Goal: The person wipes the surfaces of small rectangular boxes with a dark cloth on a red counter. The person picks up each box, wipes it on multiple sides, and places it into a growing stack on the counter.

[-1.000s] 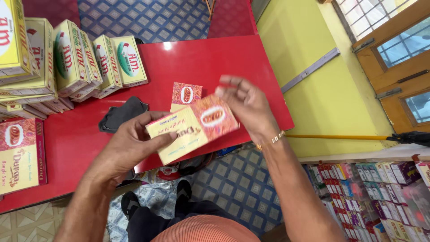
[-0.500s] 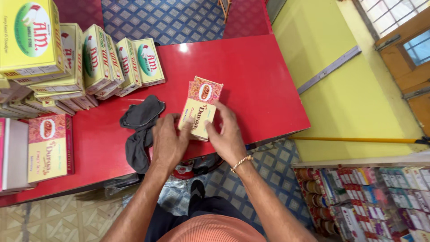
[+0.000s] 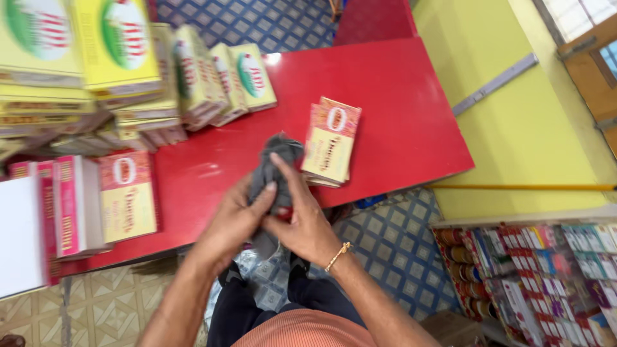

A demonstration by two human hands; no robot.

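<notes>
At the near edge of the glossy red table [image 3: 398, 115], both hands are gathered on a crumpled dark grey cloth [image 3: 275, 168], which lies partly on the tabletop and partly hangs below the edge. The left hand [image 3: 232, 222] is curled about halfway, its fingers pressed into the cloth's left side. The right hand [image 3: 303, 222] is likewise half closed, with thumb and fingers pinching the cloth from the right, a gold-coloured chain bracelet [image 3: 337, 256] on its wrist. Held between both hands, the cloth is bunched rather than spread flat.

Just beside the cloth, toward the right, a small stack of flat cardboard boxes, yellow with a pink patterned end, [image 3: 331, 146] rests near the table's front edge, squared one upon another. A similar pink and yellow box [image 3: 127, 198] lies at the left end. Yellow boxes with green ovals [image 3: 212, 77] stand in leaning rows along the far left, within arm's reach.
</notes>
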